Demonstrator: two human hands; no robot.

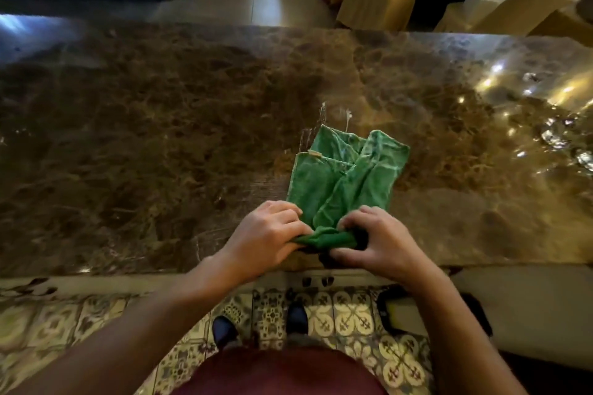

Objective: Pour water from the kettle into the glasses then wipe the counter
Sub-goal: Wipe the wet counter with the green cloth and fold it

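The green cloth [345,176] lies soft, limp and light on the brown marble desk [160,138]; the left hand [266,237] and right hand [375,240] pinch its bunched near edge, probably the best hold.

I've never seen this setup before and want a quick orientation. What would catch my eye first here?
The bright green cloth stands out, lying crumpled on the dark brown marble counter, just in front of the person. Both hands pinch its near edge: left hand, right hand. At the far right, glassy glints shine on the counter, too blurred to identify.
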